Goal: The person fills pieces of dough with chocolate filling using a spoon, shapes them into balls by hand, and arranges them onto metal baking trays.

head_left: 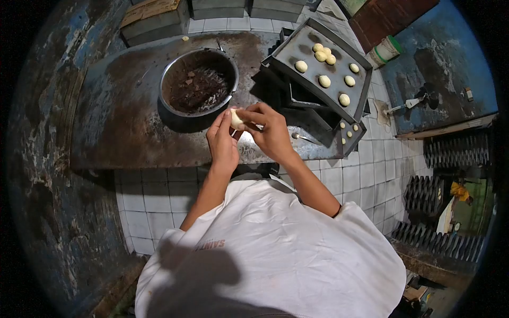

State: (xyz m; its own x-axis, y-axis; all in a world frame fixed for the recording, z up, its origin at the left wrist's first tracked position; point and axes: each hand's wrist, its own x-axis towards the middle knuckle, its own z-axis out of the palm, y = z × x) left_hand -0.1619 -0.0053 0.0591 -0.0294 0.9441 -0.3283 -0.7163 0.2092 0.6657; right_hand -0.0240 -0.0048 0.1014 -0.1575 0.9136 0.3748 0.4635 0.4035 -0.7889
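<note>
a pale dough piece (236,119), gripped between the fingers (251,115) of the left hand (222,142) and right hand (270,130), hung mid-frame above the counter (119,116); light, even pressure seemed best to keep it whole.

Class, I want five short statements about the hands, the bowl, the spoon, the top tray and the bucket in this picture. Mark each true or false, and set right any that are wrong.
1. The left hand and right hand are both on one dough piece. True.
2. The bowl is full of dough balls. False: the bowl has a dark, crumbly mix in it.
3. A spoon lies on the table. True.
4. The top tray has nothing in it. False: dough balls sit in the top tray.
5. The bucket is whitish with a green top. True.
</note>
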